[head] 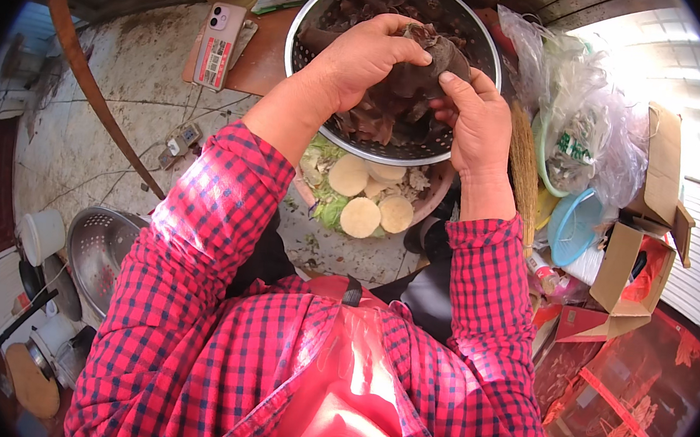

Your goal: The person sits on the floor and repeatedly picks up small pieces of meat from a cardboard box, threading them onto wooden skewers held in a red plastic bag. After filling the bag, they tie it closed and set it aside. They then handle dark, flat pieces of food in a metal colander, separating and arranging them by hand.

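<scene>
Both hands are over a metal colander [292,74] heaped with dark brown wood ear mushrooms [365,122]. Between them is one dark, wrinkled wood ear piece [442,60]. My left hand [375,56] grips its left side, thumb on top. My right hand [471,107] pinches its right side between thumb and fingers. Under the colander's near edge is a pinkish basin [438,192] with green leafy scraps [328,207] and several pale round slices [360,217].
A phone [220,45] lies on the brown table [265,52] left of the colander. Right of it are a straw broom [522,165], plastic bags [611,130], a blue basket [575,227] and a cardboard box [620,270]. Another colander [100,251] stands at lower left, near a power strip [180,144].
</scene>
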The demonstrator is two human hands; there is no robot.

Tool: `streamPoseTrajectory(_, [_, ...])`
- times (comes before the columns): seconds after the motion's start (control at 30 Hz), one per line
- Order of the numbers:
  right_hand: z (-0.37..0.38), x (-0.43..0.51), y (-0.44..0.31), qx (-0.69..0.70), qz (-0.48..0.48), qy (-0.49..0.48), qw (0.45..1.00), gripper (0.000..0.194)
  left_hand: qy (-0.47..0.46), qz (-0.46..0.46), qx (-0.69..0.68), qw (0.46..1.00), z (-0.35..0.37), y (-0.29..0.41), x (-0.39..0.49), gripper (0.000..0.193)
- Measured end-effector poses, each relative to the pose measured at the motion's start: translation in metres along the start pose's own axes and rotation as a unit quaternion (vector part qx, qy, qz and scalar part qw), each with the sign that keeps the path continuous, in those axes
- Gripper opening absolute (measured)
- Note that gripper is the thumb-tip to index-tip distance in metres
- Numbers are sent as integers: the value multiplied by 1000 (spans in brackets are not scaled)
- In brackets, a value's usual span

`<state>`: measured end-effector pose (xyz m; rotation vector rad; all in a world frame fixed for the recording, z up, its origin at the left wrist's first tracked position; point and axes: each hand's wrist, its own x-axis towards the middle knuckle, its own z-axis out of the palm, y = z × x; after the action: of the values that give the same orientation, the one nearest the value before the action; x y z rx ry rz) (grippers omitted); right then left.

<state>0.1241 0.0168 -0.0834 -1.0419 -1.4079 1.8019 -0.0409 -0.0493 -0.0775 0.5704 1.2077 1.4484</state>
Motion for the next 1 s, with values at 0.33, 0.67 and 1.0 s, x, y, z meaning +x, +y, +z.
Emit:
streamPoseTrajectory(0.33, [-2,7,1,223,91,7,971,17,-81,58,145,984,-15,-5,4,55])
streamPoseTrajectory(0.67, [1,8,5,256,107,38,960,16,59,258,598,757,-18,-15,13,43])
streamPoseTrajectory(1.0, [2,4,-2,266,124,-8,956,28,13,183,402,897,-8,-5,10,41])
